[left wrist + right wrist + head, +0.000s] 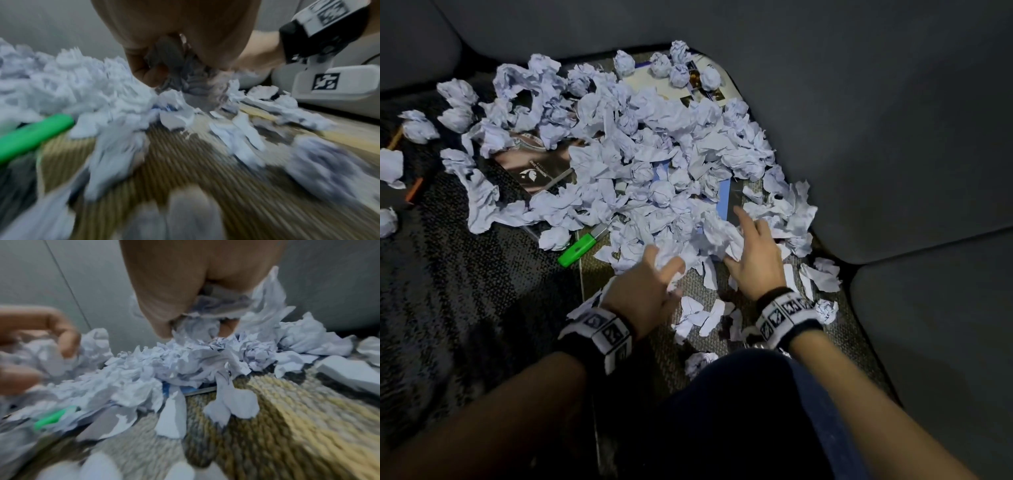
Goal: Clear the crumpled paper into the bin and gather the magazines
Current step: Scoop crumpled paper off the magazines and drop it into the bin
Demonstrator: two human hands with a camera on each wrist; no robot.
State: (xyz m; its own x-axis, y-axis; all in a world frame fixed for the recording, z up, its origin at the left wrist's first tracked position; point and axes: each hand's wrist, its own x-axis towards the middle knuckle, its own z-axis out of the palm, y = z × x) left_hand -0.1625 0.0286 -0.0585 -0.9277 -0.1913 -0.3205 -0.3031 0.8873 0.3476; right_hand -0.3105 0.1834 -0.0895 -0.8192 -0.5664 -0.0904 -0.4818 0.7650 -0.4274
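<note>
crumpled paper point(640, 164), glossy magazines point(534, 168), woven carpet point(688, 284)

A woven carpet point(688, 284) covers the floor. A heap of crumpled paper point(626, 164) lies on it, over several magazines point(534, 171), one near the far edge point(678, 85). A green highlighter point(578, 251) lies beside the heap; orange pencils point(414, 188) lie at the left.

crumpled paper point(626, 161) heaped on magazines point(534, 168), marker point(578, 248) left of hands
</note>
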